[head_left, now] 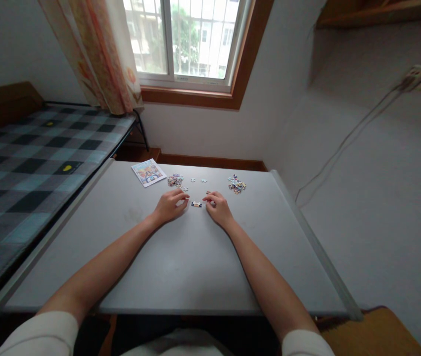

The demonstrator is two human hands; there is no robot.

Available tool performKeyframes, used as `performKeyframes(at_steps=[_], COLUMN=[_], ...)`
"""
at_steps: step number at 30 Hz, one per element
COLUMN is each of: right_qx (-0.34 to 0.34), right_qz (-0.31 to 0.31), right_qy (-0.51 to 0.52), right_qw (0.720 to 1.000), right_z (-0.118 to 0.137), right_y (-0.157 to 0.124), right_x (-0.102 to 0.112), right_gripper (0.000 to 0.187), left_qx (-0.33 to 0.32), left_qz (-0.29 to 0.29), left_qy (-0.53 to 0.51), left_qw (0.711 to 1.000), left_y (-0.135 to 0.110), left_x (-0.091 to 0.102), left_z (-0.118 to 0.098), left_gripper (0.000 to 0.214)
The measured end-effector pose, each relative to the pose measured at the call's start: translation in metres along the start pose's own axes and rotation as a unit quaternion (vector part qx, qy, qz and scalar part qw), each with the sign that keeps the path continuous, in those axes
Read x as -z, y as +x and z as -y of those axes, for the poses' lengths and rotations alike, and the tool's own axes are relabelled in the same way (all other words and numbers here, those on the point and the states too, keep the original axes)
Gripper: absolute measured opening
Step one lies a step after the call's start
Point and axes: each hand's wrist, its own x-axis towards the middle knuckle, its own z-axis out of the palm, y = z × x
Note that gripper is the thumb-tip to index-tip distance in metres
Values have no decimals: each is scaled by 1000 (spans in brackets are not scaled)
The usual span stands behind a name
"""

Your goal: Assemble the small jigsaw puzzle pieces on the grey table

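Both my hands rest on a grey table (180, 267). My left hand (171, 204) has its fingers curled, the fingertips pinched beside a small joined cluster of puzzle pieces (196, 203). My right hand (217, 207) is curled too, its fingertips at the cluster's right end. The cluster lies flat between the two hands. Whether either hand holds a separate piece is too small to see.
A picture card (148, 172) lies at the table's far left. Loose puzzle piles sit at the far middle (175, 180) and far right (236, 185), with stray pieces (198, 180) between. A checked bed (28, 163) borders the left; a white wall stands to the right.
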Motion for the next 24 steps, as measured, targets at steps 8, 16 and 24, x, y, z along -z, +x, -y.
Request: performKeyframes(at_steps=[8, 16, 24], right_qx=[63, 71, 41], right_qz=[67, 95, 86], right_qy=[-74, -79, -80], right_qw=[993, 990, 992], right_z=[2, 6, 8], right_y=[-4, -3, -3], right_x=[0, 3, 4], right_gripper=[12, 13, 15], left_qx=[-84, -64, -56], left_qz=[64, 90, 84], left_qy=[25, 12, 23], left_qw=[994, 994, 995], left_y=[4, 3, 0], left_x=[5, 6, 1], left_z=[-8, -12, -12], left_gripper=[18, 18, 17])
